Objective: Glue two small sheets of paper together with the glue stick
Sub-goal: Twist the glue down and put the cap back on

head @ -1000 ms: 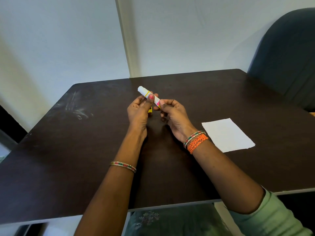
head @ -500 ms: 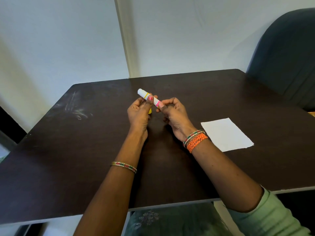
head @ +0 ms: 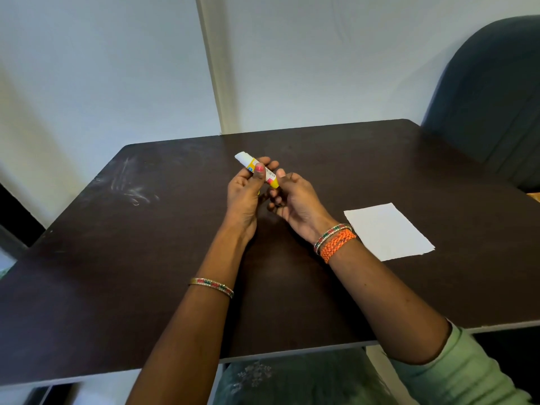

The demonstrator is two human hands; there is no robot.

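Note:
The glue stick has a yellow and white label, and its white tip points up and to the left above the dark table. My left hand grips its middle, with the thumb lying across the label. A bit of yellow shows under that hand's fingers. My right hand is at the stick's lower yellow end, thumb and curled fingers touching it. A small white paper sheet lies flat on the table to the right of my right wrist. I cannot tell whether a second sheet lies under it.
A dark padded chair stands at the table's far right corner. A white wall runs close behind the table's far edge. Pale scuff marks show on the table's left side.
Both hands stay in place over the table's middle. My right fingers have shifted on the stick's lower end, so more of its yellow base shows. The paper has not moved.

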